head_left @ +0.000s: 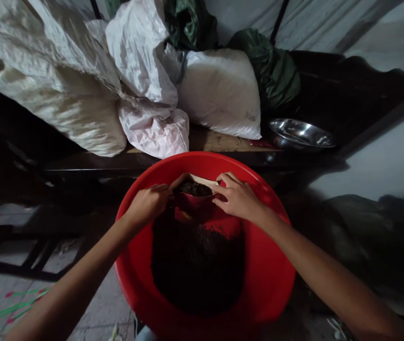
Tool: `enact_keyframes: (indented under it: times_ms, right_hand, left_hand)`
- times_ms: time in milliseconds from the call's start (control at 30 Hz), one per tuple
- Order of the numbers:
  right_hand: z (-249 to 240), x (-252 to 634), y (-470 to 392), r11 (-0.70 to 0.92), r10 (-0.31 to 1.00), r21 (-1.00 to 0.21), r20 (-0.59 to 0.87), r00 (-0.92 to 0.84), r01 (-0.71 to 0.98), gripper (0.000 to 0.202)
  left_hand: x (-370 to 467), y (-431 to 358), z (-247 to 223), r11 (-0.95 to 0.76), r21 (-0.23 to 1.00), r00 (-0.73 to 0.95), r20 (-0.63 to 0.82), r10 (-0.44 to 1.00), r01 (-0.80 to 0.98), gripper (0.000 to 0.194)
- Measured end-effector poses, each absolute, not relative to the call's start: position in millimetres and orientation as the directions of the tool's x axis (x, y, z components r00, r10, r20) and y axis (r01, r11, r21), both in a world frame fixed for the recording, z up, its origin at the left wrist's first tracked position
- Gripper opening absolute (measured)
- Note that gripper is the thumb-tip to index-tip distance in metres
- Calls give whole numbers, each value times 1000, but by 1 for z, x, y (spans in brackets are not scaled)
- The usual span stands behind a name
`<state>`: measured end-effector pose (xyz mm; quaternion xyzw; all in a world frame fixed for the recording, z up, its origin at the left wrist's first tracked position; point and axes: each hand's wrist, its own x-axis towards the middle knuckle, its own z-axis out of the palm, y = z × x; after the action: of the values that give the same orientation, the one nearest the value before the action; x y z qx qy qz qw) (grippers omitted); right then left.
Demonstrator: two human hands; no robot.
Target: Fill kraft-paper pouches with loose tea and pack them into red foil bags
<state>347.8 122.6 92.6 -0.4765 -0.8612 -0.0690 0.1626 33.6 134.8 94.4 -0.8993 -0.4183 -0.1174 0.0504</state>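
A large red plastic basin (pixel 130 265) stands in front of me with a heap of dark, loose, grainy material (pixel 198 270) in it. Near its far wall is a small bag (pixel 191 201), reddish outside with a pale inner rim, its mouth spread and dark grains showing inside. My left hand (pixel 152 201) pinches the left side of the bag's rim. On the right side, my right hand (pixel 235 194) grips the rim between thumb and fingers. The bag's lower part is in shadow and hard to make out.
Behind the basin, a dark wooden bench (pixel 116 163) bears white sacks (pixel 223 92), a dark green bag (pixel 267 66) and a shiny metal bowl (pixel 301 132). Green cords (pixel 13 305) lie on the tiled floor at left. A bulky dark shape (pixel 375 241) is at right.
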Motion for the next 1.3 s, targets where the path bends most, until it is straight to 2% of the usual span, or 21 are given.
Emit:
enact_keyframes:
  times_ms: [100,233,300,400,467,533,667,733,767,867,900,933,967,1000,1100,1167,1233,1300]
  right_hand:
    - [87,353,114,534,833,-80,221,-508,842,11]
    - [83,365,102,531,831,-77,243,-501,844,12]
    - [77,367,92,506,853,-115,216,-476,855,15]
    - [65,364,80,555,829,-118,159,-536,824,24]
    - [59,364,78,624,774,-70,194,-603,779,22]
    - [55,368,79,689,692,-1,299,-658,724,16]
    - [46,379,76,778,489,130,488,-723,615,27]
    - [43,376,68,756,456,184,541,-707,628,25]
    - [42,372,63,724,480,193,548,-685,662,25]
    - [43,348,53,602,648,169,467,-602,780,47]
    - [45,339,52,578,696,158,416,-585,801,42]
    - [46,332,54,577,718,148,378,-585,803,29]
    - [46,327,57,594,713,140,363,-600,792,12]
    - [45,323,61,622,686,138,377,-622,770,4]
    - [40,324,75,719,527,190,478,-703,668,19]
    - [38,330,80,733,455,249,511,-729,633,18]
    - [38,337,80,717,455,268,519,-724,643,15]
    - [40,342,76,697,481,258,524,-703,669,26]
  left_hand:
    - [41,135,88,-718,14,701,205,683,696,22]
    - [46,132,80,-796,-90,762,373,530,599,26]
    - [51,127,73,-814,-82,770,389,506,576,22]
    - [67,120,64,-842,-25,799,331,502,539,15]
    - [77,120,60,-860,-6,821,304,484,510,12]
    - [81,122,57,-883,18,836,315,450,469,14]
    - [73,120,50,-924,30,840,407,360,381,25]
    - [70,115,46,-920,44,817,443,368,391,27]
    - [71,112,44,-905,68,797,451,402,419,29]
    - [80,108,43,-868,126,756,443,482,479,39]
    - [84,108,44,-881,104,776,435,457,461,33]
    - [87,108,45,-902,63,804,430,410,426,24]
    - [89,107,47,-921,16,828,431,358,390,17]
    - [90,107,47,-929,-30,842,434,319,368,19]
    - [82,105,46,-916,-102,838,452,304,388,21]
    - [71,102,41,-900,-84,819,457,346,427,21]
    - [61,100,36,-877,-30,780,471,412,480,22]
    - [53,99,32,-844,40,724,492,483,535,19]
